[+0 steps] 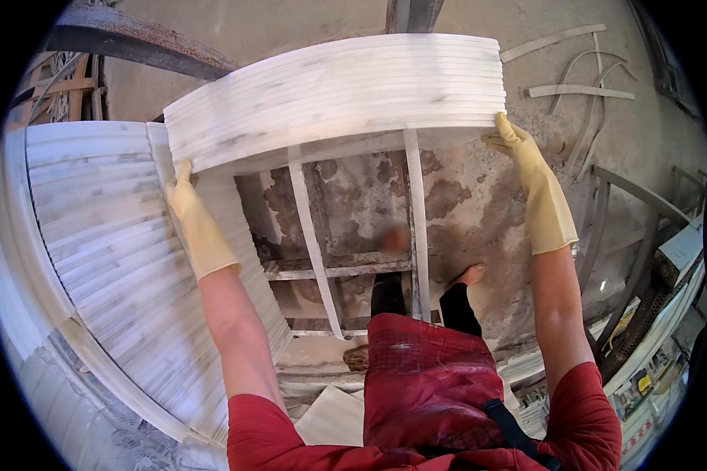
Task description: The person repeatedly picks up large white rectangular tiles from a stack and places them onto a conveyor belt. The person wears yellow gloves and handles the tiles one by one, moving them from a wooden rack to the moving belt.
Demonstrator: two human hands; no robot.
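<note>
A row of long white slabs point(330, 94) with faint grey veining, packed tightly together, lies across the far middle. My left hand point(184, 192), in a pale yellow rubber glove, grips the near left corner of the slab closest to me, thumb on its edge. At the right end, my right hand point(517, 145), gloved alike, is closed on the corner of that same slab. Parts of the fingers on both hands are hidden behind it. Left of my left forearm stands a second, larger row of similar white slabs point(106, 228).
A metal frame point(338, 271) with two white strips point(418, 204) stands in front of my legs, over stained concrete floor. Thin offcut strips point(581, 92) lie at the far right. A curved metal rack point(636, 192) is on the right, and a rusty beam point(133, 43) crosses the far left.
</note>
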